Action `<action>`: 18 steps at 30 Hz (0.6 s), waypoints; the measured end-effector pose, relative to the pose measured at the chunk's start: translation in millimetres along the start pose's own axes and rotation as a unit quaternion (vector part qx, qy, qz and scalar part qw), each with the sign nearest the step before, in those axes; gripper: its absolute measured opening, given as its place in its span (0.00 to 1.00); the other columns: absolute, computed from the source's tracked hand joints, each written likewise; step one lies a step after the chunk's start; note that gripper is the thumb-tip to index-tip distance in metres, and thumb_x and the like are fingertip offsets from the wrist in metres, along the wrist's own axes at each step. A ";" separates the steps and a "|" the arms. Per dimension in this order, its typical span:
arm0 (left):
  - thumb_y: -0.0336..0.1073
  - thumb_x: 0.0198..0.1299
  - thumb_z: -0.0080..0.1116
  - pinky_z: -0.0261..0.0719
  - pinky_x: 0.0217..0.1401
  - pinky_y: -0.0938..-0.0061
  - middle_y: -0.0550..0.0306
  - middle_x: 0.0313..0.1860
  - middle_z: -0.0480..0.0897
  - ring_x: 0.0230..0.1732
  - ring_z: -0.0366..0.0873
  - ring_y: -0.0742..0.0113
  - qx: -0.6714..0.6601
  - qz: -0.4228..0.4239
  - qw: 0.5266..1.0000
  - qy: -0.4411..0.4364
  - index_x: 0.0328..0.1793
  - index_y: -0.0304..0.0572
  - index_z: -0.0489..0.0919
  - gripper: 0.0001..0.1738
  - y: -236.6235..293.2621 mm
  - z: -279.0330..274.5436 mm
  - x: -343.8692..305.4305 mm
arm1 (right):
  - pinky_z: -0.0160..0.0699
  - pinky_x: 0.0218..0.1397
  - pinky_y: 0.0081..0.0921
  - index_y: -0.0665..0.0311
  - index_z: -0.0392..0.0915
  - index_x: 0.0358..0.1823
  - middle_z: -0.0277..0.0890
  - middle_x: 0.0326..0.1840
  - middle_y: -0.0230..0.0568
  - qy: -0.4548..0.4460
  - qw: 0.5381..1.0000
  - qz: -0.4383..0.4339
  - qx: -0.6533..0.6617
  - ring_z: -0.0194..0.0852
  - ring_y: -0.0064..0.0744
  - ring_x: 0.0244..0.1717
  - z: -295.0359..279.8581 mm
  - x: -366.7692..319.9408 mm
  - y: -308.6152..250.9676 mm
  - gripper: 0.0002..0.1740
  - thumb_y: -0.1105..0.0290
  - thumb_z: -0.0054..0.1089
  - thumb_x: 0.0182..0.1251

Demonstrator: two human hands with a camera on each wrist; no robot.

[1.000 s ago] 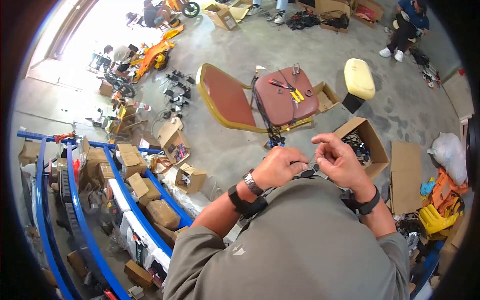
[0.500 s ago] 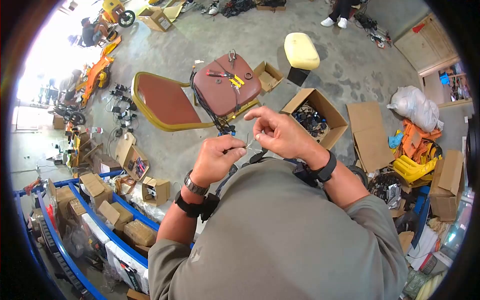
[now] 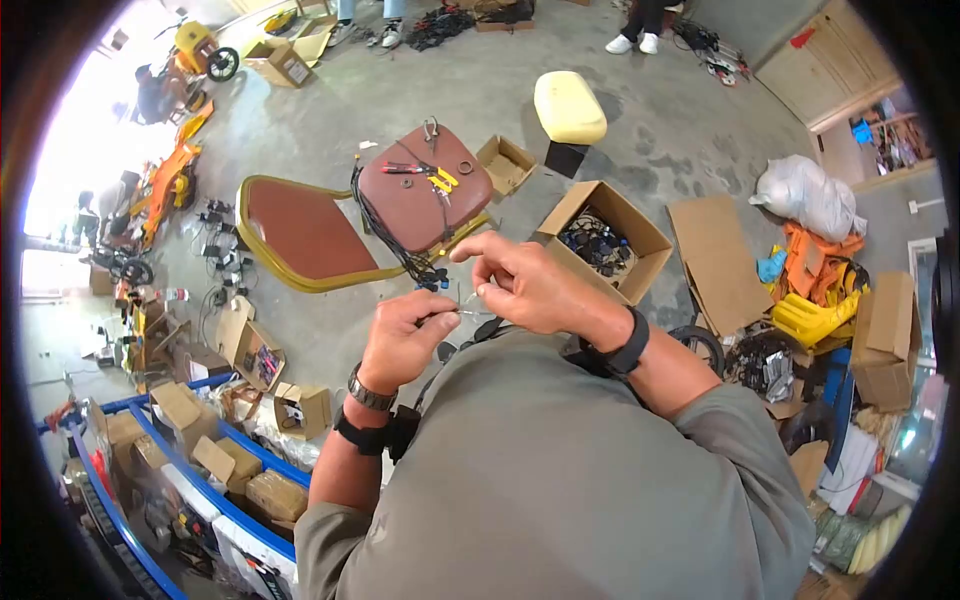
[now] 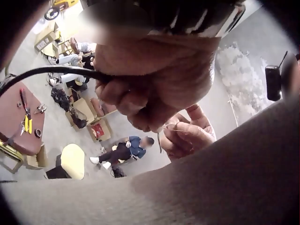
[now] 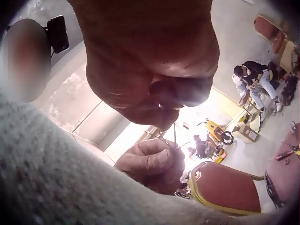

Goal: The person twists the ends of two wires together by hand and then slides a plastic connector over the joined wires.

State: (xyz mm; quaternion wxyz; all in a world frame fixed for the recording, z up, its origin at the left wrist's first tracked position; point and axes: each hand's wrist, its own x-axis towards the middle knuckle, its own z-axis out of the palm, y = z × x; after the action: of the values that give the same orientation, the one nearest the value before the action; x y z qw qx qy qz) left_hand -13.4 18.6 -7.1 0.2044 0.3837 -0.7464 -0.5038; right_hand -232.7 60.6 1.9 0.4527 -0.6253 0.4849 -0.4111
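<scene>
Close in front of the shirt, the left hand [image 3: 397,340] pinches thin wire ends [image 3: 468,312] between thumb and index finger. Just right of it, the right hand [image 3: 535,285] pinches a strand, its index finger stretched out above. In the left wrist view a black cable [image 4: 56,70] runs into the left hand [image 4: 154,79], with fine bare strands [image 4: 176,126] between both hands. The right wrist view shows thin wires [image 5: 164,139] spread between the right hand [image 5: 150,70] and the left thumb. How the strands join cannot be told.
A red-brown stool seat [image 3: 400,215] holds pliers [image 3: 440,180], rings and a black cable bundle [image 3: 385,230]. Beside it stand a gold-framed chair [image 3: 310,230], a carton of cables [image 3: 640,250] and a yellow seat [image 3: 570,108]. Blue rails [image 3: 235,450] with boxes stand at lower left.
The head view has turned, so the chair and stool sit farther left. Both hands stay close together; the thin strands between them show more plainly than one second ago.
</scene>
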 end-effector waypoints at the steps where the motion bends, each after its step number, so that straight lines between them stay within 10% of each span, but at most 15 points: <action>1: 0.28 0.58 0.66 0.75 0.35 0.72 0.55 0.30 0.83 0.30 0.77 0.67 0.000 -0.012 1.000 -0.002 0.40 0.35 0.85 0.05 -1.1 2.1 1.3 | 0.67 0.30 0.20 0.61 0.71 0.62 0.73 0.29 0.30 -0.015 0.999 -0.036 -0.033 0.64 0.16 0.26 1.3 -2.0 -14.7 0.24 0.81 0.55 0.63; 18: 0.30 0.58 0.66 0.77 0.36 0.69 0.51 0.31 0.84 0.30 0.80 0.60 0.019 0.017 1.000 0.003 0.40 0.35 0.86 0.06 0.1 -1.5 2.8 | 0.68 0.32 0.18 0.60 0.69 0.65 0.72 0.30 0.27 -0.012 1.000 0.005 -0.010 0.64 0.14 0.26 0.2 2.1 4.5 0.27 0.81 0.55 0.63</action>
State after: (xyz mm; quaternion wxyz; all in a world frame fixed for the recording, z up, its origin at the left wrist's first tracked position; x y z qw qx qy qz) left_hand -14.1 15.5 -6.5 0.2082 0.3762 -0.7620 -0.4843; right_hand -233.2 58.0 -2.3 0.4541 -0.6327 0.4863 -0.3961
